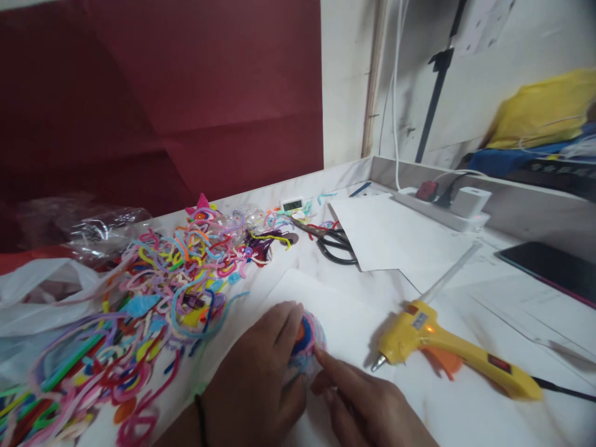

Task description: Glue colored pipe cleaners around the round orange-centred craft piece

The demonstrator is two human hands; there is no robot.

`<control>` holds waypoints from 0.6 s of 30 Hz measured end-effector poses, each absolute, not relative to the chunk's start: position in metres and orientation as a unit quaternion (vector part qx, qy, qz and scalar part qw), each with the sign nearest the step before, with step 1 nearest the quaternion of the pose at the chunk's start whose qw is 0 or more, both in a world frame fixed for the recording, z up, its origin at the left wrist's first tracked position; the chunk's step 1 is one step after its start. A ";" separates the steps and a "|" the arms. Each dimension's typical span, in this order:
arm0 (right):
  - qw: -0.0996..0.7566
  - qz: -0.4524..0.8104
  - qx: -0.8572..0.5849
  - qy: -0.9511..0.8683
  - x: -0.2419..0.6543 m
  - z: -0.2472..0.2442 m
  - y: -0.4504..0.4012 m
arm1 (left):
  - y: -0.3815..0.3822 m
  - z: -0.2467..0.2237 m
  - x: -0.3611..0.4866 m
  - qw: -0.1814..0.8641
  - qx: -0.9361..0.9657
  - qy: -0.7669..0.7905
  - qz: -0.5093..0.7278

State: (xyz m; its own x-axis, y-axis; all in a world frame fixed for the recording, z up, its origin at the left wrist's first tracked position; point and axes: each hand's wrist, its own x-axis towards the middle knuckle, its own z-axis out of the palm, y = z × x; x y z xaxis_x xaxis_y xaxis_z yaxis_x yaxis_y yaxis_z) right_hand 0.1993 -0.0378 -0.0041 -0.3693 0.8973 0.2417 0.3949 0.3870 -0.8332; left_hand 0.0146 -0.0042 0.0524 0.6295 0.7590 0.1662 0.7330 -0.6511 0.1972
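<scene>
- The left hand (265, 366) arches over a coiled multicoloured disc (306, 335), fingers bent and thumb tucked in, grasping it by its left side.
- The right hand (363, 397) has its forefinger extended, tip touching the disc's right edge; the other fingers curl, and I cannot tell whether they pinch anything.
- Fuzzy coloured strands (186, 273) heap along the left side of the worktop (298, 256), near the left hand, with a white plastic bag (51, 285) beyond.
- Black-handled scissors (338, 245) and a small digital display (292, 205) lie toward the far edge.
- A yellow glue gun (456, 344) lies right of the hands, nozzle toward them, its light glowing.
- A power strip (440, 208) sits by the far right corner; a phone (554, 264) lies near the right edge.
- The disc lies between the hands, over white paper (344, 304), partly hidden by the left fingers.
</scene>
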 end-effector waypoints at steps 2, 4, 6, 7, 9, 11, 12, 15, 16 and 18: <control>0.362 0.329 -0.426 -0.761 0.199 -0.011 -0.038 | -0.003 0.053 0.013 0.051 0.905 0.407 0.115; 0.350 0.314 -0.430 -0.771 0.198 -0.016 -0.038 | -0.002 0.054 0.012 0.046 0.908 0.402 0.106; 0.331 0.291 -0.439 -0.783 0.198 -0.020 -0.039 | -0.001 0.055 0.011 0.039 0.910 0.400 0.097; 0.319 0.276 -0.442 -0.791 0.198 -0.021 -0.039 | -0.001 0.056 0.010 0.036 0.911 0.401 0.094; 0.294 0.236 -0.441 -0.815 0.198 -0.022 -0.039 | -0.001 0.057 0.010 0.031 0.910 0.404 0.090; 0.281 0.185 -0.439 -0.833 0.198 -0.022 -0.039 | -0.001 0.057 0.010 0.031 0.909 0.407 0.083; 0.280 0.161 -0.438 -0.839 0.198 -0.021 -0.038 | -0.001 0.057 0.010 0.031 0.910 0.407 0.079; 0.284 0.156 -0.440 -0.838 0.202 -0.010 -0.036 | 0.000 0.057 0.010 0.038 0.909 0.410 0.065; 0.283 0.172 -0.442 -0.834 0.204 -0.003 -0.034 | 0.000 0.057 0.010 0.044 0.908 0.411 0.062; 0.281 0.195 -0.452 -0.824 0.207 0.013 -0.028 | 0.000 0.057 0.009 0.061 0.905 0.416 0.063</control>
